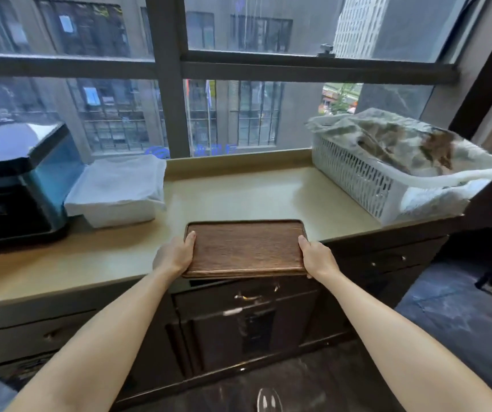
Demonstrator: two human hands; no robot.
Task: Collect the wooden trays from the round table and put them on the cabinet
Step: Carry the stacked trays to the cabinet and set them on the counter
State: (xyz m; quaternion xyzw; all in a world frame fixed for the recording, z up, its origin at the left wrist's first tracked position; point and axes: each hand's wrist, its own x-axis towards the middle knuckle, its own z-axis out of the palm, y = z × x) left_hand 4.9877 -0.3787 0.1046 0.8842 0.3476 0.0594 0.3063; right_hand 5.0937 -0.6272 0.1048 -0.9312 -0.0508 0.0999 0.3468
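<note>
A dark brown rectangular wooden tray [246, 248] is held level over the front edge of the cabinet's beige top [239, 197]. Its far half lies above the countertop and its near edge overhangs the drawers. A second edge shows under its near side, so it may be more than one tray stacked. My left hand [175, 254] grips the tray's left side, thumb on top. My right hand [317, 257] grips the right side the same way. The round table is out of view.
On the cabinet top, a black and blue appliance [16, 185] stands at the left beside a white covered box [117, 188]. A white plastic basket [387, 173] lined with plastic sits at the right. A window runs behind. Dark drawers [247, 295] are below.
</note>
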